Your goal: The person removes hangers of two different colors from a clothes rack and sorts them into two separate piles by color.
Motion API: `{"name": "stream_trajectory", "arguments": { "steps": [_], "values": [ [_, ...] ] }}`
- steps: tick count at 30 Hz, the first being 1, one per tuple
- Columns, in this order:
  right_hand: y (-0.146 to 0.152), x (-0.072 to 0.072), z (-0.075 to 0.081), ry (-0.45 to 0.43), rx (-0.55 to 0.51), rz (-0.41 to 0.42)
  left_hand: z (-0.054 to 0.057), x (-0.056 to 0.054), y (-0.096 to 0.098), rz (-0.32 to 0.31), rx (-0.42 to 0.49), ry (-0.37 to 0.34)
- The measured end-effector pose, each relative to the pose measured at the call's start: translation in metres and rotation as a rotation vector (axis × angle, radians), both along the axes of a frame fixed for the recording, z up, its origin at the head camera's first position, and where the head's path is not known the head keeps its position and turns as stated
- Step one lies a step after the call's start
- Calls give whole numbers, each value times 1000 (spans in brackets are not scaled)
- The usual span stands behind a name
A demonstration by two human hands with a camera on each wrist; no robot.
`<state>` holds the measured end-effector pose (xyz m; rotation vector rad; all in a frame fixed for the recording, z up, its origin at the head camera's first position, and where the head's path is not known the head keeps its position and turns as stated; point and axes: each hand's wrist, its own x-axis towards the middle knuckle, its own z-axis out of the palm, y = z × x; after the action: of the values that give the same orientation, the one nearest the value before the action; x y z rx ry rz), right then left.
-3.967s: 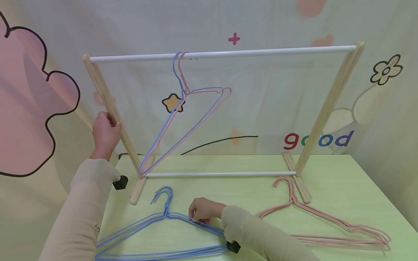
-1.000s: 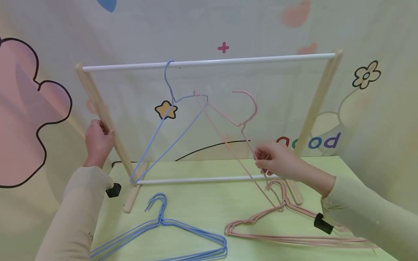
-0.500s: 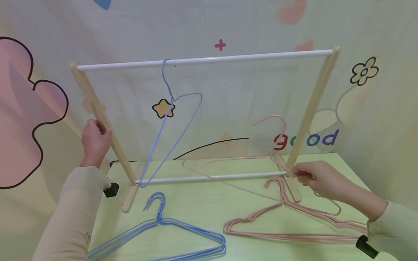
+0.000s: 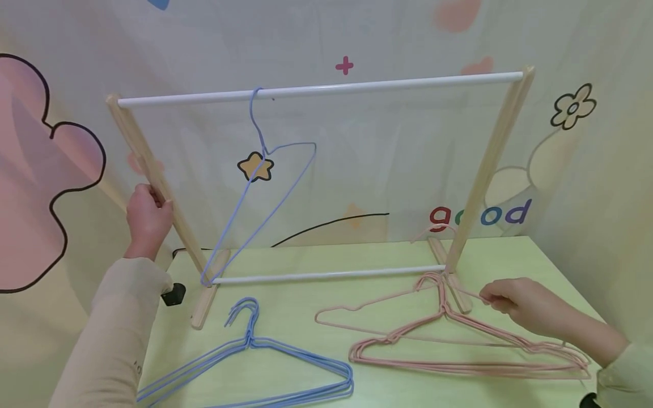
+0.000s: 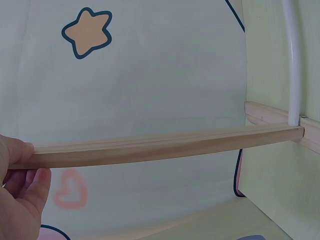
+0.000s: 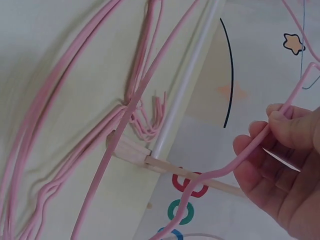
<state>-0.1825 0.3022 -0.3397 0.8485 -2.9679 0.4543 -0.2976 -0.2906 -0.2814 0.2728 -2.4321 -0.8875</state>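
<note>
My left hand [image 4: 148, 220] grips the left wooden post [image 4: 139, 152] of a hanger rack, thumb and fingers on either side of it in the left wrist view. Between thumb and fingers, my right hand [image 4: 528, 306] pinches one shoulder of a pink wire hanger [image 6: 220, 173]. That hanger is held tilted over a pile of several pink hangers [image 4: 433, 369] on the right of the table; whether it touches them I cannot tell. On the rack's white top rail [image 4: 398, 85] hangs a single blue hanger [image 4: 251, 110], left of the middle.
Several blue hangers [image 4: 285, 344] lie stacked at the table's front left. The rack's lower white bar [image 4: 326, 276] and right post [image 4: 487, 164] stand behind the pink pile. A patterned cloth [image 4: 408, 34] hangs at the back of the pale green table [image 4: 520, 255].
The pink hanger has left the rail, where it hung beside the blue one, and come down right to the pink pile in my right hand. My left hand stays on the post.
</note>
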Motion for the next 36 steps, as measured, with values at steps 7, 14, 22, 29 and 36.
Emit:
{"name": "stream_trajectory", "arguments": {
  "steps": [7, 14, 22, 29, 36],
  "values": [
    [21, -2, -19, -39, -10, 40, 3, 0, 2, 1, 9, -4],
    [32, -4, -35, -130, -56, 67, 6, 0, 3, 5, -10, 15],
    [39, -13, -51, -144, -85, 91, 7, -4, 2, 8, -6, -3],
    [45, -29, -74, -151, -49, 31, 6, -5, 2, 4, 0, -9],
    [44, -44, -95, -104, 49, -47, 4, -3, 2, 13, 5, -10]
  ]
}}
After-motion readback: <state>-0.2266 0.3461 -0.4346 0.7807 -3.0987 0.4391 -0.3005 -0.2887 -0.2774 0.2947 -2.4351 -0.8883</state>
